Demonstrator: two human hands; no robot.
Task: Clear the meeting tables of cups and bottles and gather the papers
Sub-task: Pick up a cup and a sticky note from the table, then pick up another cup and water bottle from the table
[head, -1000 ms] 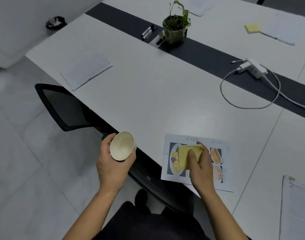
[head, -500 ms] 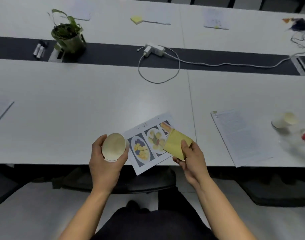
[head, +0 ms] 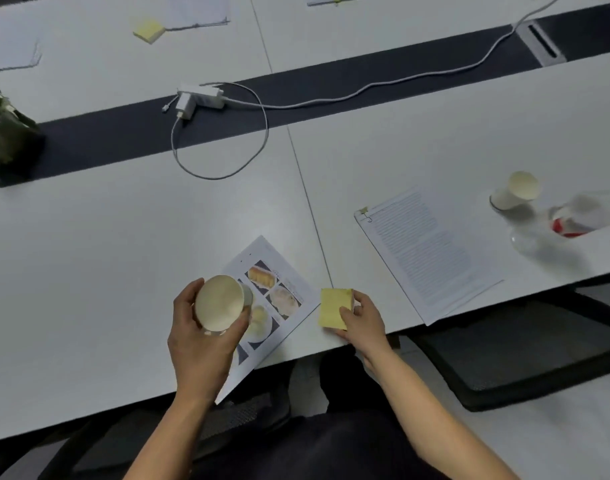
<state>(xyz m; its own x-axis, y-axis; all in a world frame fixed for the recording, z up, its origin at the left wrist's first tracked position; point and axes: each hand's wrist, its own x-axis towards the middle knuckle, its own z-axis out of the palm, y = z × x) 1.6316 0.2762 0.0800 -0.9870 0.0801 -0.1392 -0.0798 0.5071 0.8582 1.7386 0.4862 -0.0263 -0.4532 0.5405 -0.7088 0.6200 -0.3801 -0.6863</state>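
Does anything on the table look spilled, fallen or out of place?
Yes. At the right, a clear bottle with a red label lies on its side beside an upright paper cup. No spill shows. The photo sheet hangs over the table edge.

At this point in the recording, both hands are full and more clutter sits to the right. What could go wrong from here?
1. The left hand holds a paper cup tilted over the photo sheet; any leftover liquid could spill on it.
2. The right hand holds the sticky-note pad, so no hand is free for the second cup and the plastic bottle; reaching over may knock them onto the stapled document.
3. The photo sheet overhangs the table edge and may slide off.
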